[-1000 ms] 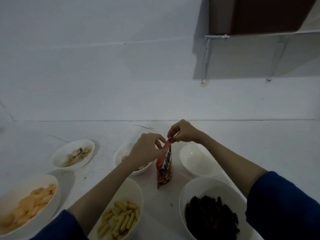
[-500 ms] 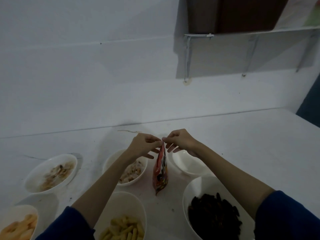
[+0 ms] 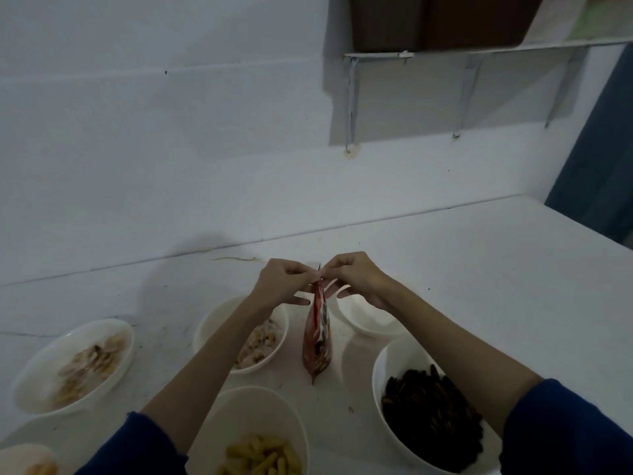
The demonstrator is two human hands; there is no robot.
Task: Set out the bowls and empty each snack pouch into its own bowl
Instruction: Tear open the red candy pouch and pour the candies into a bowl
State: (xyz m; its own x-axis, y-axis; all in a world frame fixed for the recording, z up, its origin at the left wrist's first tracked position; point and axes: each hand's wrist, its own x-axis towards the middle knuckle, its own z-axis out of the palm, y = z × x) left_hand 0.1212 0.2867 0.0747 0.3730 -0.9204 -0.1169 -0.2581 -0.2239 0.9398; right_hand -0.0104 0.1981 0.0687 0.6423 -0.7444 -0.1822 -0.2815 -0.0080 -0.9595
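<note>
Now both hands pinch the top edge of the red snack pouch [image 3: 318, 337]: left hand [image 3: 281, 284] and right hand [image 3: 356, 277] meet fingertip to fingertip at its top, other fingers loosely spread. Pouch hangs upright above the white table [image 3: 479, 286], between a bowl of pale snacks [image 3: 212, 323] and an empty bowl [image 3: 370, 325]. Dark snacks bowl [image 3: 380, 371] near right, yellow sticks bowl [image 3: 253, 406] near front, another filled bowl [image 3: 44, 365] far left.
</note>
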